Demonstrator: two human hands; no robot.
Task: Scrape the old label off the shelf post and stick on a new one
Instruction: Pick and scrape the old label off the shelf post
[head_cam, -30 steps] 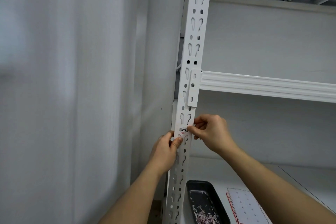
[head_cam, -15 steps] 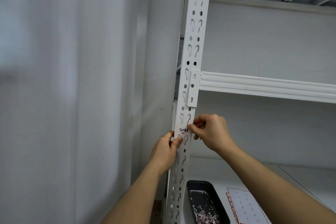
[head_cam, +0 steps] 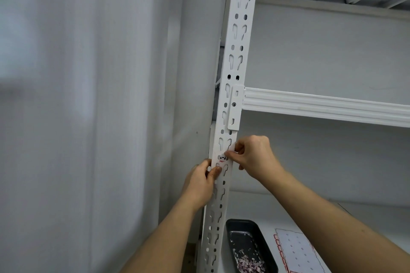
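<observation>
A white slotted shelf post (head_cam: pixel 238 55) runs from top to bottom of the head view. A small white label (head_cam: pixel 222 158) with black and red marks lies across the post below the shelf bracket. My right hand (head_cam: pixel 253 155) pinches the label's right end against the post's right edge. My left hand (head_cam: pixel 203 182) grips the post from the left just below the label, thumb on the front face.
A white shelf beam (head_cam: pixel 321 105) hooks into the post and runs right. On the lower shelf lie a dark tray (head_cam: pixel 240 227) holding paper scrapings and a sheet of labels (head_cam: pixel 296 250) with a red border. A pale curtain (head_cam: pixel 88 117) hangs at the left.
Both hands have stayed in the same place on the post. My right fingers have shifted slightly on the label's right end.
</observation>
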